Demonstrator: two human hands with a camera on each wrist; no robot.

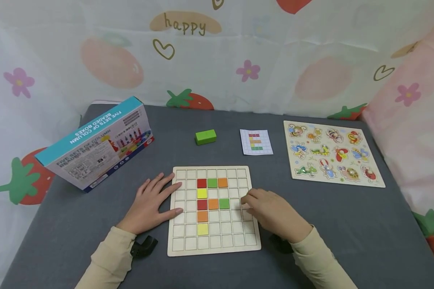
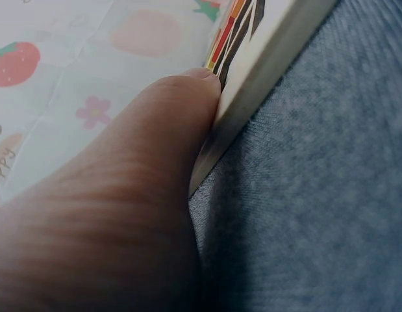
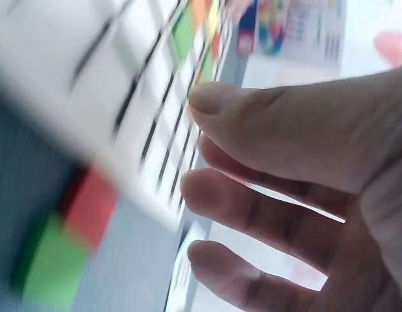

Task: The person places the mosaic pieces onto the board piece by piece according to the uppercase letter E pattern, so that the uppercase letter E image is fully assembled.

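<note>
A pale square board (image 1: 208, 242) with a grid of recesses lies flat on the dark cloth. Red, green, orange and yellow squares fill several cells, including a green square (image 1: 224, 204). Spread fingers of my left hand (image 1: 148, 208) rest on the board's left edge; in the left wrist view the thumb (image 2: 162, 123) touches its side. My right hand (image 1: 274, 210) is over the right edge, fingers loosely bent. The right wrist view shows its thumb and fingers apart, holding nothing. Beside the board there, blurred, are a red block (image 3: 90, 205) and a green block (image 3: 54, 263).
Behind the board lie a green block (image 1: 205, 137) and a small card (image 1: 256, 142) with a coloured grid pattern. A board of insect pictures (image 1: 334, 154) lies at the right. The blue-topped box (image 1: 99, 146) stands at the left. A printed curtain (image 1: 217, 60) hangs behind.
</note>
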